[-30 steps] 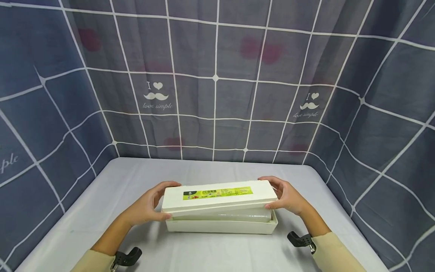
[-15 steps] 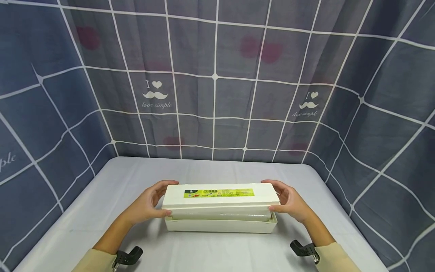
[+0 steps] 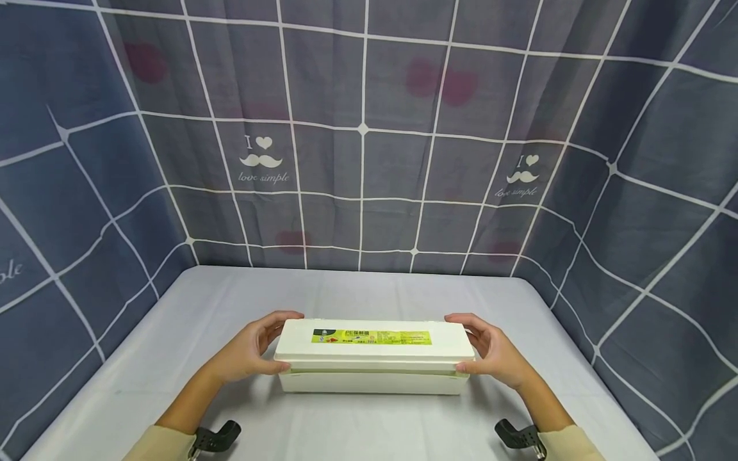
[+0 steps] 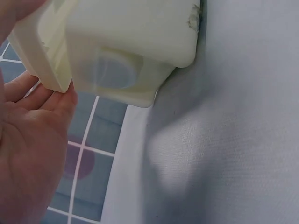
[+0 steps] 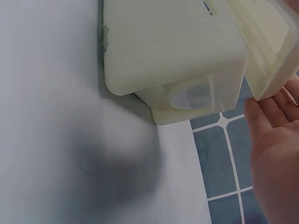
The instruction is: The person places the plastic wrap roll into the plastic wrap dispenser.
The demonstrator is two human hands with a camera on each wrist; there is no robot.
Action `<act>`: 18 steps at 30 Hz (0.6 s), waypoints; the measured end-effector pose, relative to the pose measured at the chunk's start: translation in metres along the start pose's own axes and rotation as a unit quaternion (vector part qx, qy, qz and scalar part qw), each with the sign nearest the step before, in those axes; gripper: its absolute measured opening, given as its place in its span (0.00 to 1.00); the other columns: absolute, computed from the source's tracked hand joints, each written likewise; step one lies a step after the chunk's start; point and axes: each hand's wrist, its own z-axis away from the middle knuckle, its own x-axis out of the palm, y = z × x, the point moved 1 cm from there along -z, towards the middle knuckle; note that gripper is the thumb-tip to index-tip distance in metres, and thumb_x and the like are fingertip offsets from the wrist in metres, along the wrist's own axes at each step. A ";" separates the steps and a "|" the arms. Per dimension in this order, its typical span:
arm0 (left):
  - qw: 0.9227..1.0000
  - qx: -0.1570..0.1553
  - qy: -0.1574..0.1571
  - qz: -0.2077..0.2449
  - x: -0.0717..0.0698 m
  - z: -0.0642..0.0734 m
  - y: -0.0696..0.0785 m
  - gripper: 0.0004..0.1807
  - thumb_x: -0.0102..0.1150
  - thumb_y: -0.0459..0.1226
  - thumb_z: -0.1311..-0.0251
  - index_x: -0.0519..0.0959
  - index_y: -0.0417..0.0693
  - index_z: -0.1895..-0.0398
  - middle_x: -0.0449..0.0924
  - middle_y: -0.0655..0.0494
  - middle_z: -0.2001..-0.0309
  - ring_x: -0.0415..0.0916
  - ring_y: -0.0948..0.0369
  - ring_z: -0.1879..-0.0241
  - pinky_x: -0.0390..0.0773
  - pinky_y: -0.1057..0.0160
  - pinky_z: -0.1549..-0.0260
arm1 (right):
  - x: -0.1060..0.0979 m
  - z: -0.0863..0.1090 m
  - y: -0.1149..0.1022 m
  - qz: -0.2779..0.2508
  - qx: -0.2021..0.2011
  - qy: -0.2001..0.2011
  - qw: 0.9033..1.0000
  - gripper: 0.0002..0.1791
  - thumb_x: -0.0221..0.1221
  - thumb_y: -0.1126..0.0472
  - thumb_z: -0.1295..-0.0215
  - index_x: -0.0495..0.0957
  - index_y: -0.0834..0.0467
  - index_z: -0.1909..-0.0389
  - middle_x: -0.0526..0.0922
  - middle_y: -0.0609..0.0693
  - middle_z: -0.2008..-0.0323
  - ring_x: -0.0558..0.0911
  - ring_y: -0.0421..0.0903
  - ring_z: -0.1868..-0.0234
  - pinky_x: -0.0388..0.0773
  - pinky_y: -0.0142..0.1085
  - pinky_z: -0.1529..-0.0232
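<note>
A white cling film box base (image 3: 369, 384) stands on the table, long side toward me. Over it lies the white lid (image 3: 295, 346), roughly level, with a yellow-green label on top. My left hand (image 3: 248, 349) grips the lid's left end, thumb in front and fingers behind. At the opposite end my right hand (image 3: 496, 352) holds it the same way. Both wrist views show a gap between the lid (image 4: 39, 56) and the base (image 5: 173, 46). The film roll inside is now almost wholly hidden.
A white cloth covers the table (image 3: 369, 426). Dark blue-grey curtains (image 3: 328, 160) with white grid lines stand behind it and along both sides. Black straps with a curved piece (image 3: 216, 436) sit on both wrists.
The lid, earlier tilted with its right side higher, has levelled and come down toward the base. Both hands have lowered with it, and the film roll has gone from sight beneath it.
</note>
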 end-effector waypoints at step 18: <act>1.000 0.002 -0.003 -0.014 0.006 0.001 -0.006 0.45 0.77 0.29 0.50 0.65 0.35 0.28 0.69 0.41 0.30 0.69 0.70 0.32 0.69 0.76 0.35 | 0.006 0.008 0.005 0.001 0.008 0.012 1.000 0.47 0.74 0.76 0.54 0.64 0.71 0.29 0.68 0.71 0.33 0.77 0.38 0.37 0.73 0.24 0.35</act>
